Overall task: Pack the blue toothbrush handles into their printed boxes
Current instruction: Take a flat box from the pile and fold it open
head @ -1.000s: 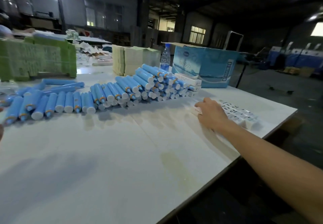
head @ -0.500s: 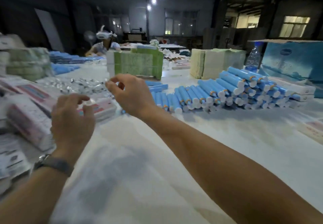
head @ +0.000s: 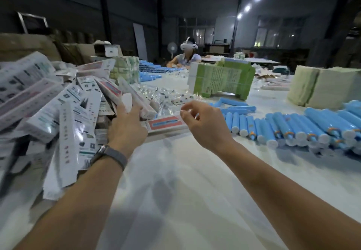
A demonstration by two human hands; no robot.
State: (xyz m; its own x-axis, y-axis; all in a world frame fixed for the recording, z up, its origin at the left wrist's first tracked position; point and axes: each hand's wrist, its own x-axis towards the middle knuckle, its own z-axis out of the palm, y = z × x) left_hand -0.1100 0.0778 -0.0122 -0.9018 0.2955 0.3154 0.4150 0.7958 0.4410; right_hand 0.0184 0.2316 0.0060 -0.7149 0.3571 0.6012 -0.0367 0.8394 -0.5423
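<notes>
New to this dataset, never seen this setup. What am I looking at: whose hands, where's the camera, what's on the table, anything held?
No machine here: a person's two bare hands, filmed by one camera on their head, looking forward and down. The left hand, with a wristband, reaches into a heap of printed boxes and touches one; whether it grips is unclear. The right hand hovers with curled fingers, apparently holding nothing. Blue toothbrush handles lie in rows on the white table. Another person sits across.

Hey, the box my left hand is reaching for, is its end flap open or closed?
Open. A white flap sticks up from the box end just above the left hand.
</notes>
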